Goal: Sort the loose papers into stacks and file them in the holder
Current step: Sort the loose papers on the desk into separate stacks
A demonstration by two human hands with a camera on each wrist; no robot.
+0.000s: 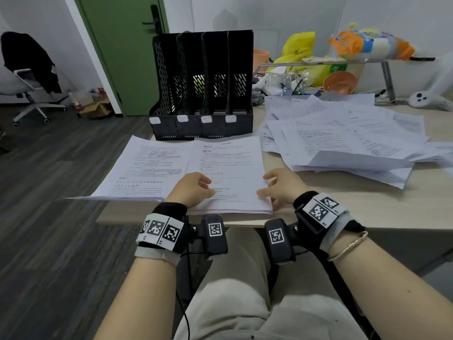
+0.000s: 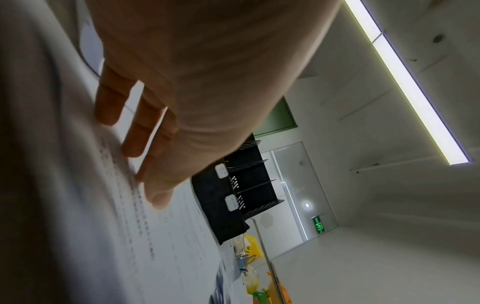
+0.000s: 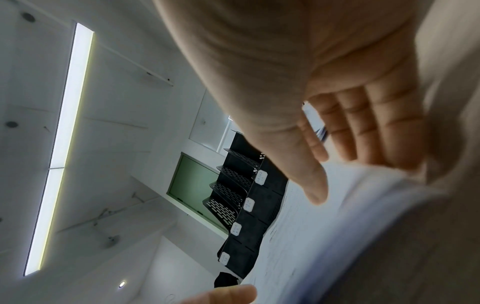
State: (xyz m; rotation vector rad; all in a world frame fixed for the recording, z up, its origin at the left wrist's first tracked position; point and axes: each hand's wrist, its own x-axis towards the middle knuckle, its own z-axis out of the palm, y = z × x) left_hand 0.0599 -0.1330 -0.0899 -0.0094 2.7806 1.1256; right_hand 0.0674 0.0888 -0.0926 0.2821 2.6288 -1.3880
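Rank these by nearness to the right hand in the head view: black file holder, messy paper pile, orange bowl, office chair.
From the right hand:
1. Messy paper pile, just right of it.
2. Black file holder, ahead and left.
3. Orange bowl, back right, under the shelf.
4. Office chair, far left on the floor.

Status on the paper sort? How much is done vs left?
Done: two stacks lie in front of the holder, a left stack and a right stack. In hand: left hand and right hand rest on the right stack, no grip closed. Left: the loose pile is still large, and the black holder looks empty.
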